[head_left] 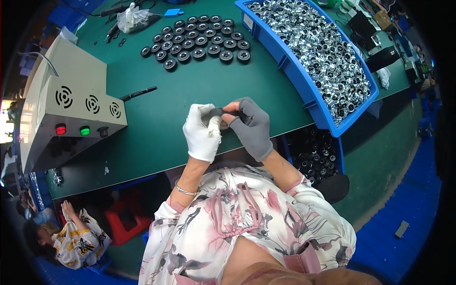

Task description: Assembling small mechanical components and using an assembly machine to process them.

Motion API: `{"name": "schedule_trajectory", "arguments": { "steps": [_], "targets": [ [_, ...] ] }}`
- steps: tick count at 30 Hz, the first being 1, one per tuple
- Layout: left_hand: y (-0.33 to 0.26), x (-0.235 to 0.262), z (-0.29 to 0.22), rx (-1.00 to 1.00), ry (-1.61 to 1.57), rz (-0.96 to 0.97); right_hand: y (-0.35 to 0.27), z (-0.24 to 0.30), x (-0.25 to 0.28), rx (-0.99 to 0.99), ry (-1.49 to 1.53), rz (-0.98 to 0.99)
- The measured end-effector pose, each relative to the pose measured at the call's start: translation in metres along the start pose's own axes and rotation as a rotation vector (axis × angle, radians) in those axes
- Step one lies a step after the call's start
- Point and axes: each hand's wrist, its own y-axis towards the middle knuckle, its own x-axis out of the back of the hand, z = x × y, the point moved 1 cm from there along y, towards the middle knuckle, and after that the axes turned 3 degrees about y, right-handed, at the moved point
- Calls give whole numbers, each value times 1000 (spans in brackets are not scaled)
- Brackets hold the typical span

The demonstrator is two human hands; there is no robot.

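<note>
Close to the table's front edge, my two hands meet over a small dark round part (217, 112). My left hand (201, 135), in a white glove, is closed around it from the left. My right hand (251, 126), in a grey glove with bare thumb and fingertips, pinches at its right side. Fingers cover most of the part, so its exact kind cannot be made out. Farther back on the green table (209, 85), several black wheel-like parts with silvery centres (188, 43) stand in loose rows.
A blue bin (304, 88) of shiny metal-and-black parts stands at right. Below the table edge, another bin holds dark round parts (316, 154). At left are a beige machine (85, 80) with lit buttons and a black pen (137, 93). Another person (78, 237) sits lower left.
</note>
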Motion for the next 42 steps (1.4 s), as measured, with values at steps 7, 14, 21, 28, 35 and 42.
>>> {"name": "schedule_trajectory", "arguments": {
  "steps": [7,14,21,28,35,42],
  "targets": [
    [10,7,2,-80,-122,-53,-13,6,-16,-107,174,121],
    [5,2,-6,100,-282,6,13,11,7,-142,205,46],
    [0,13,-9,295,-310,-21,8,12,14,-323,325,183],
    [6,5,5,-103,98,-26,-1,14,1,126,-77,27],
    [-2,5,0,-272,225,37,-4,24,6,438,-205,88],
    [-17,-3,-18,-58,22,106,4,20,22,355,-197,54]
  ]
}}
